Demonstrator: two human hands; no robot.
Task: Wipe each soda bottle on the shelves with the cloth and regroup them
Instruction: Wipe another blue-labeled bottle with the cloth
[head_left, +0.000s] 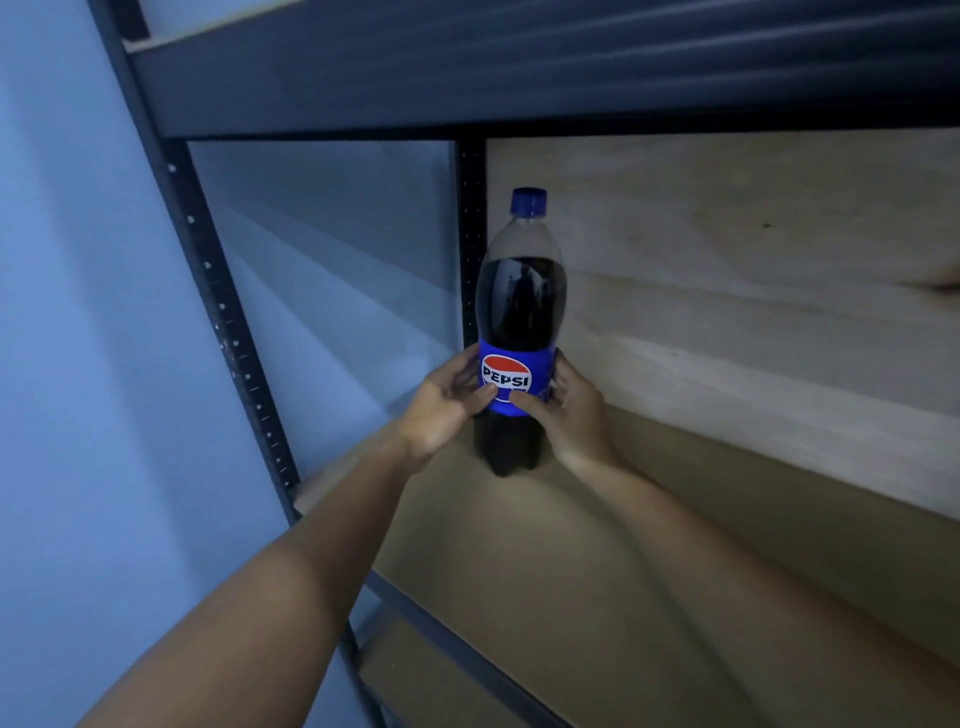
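Two hands on one bottle: my left hand (441, 402) and right hand (569, 410) curl round the label of the soda bottle (519, 332), upright on the wooden shelf (519, 561) near its left post; my grip sits mid-body, since smooth plastic looks slippery and, nearly full, probably heavy; no cloth in view

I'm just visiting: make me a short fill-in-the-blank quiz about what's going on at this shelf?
1. The plastic cola bottle with the blue label stands ___ on the wooden shelf board.
2. Its screw cap is coloured ___.
3. The left hand and right hand both grip the bottle at its ___.
4. The number of bottles in view is ___.

Missing words: upright; blue; label; one
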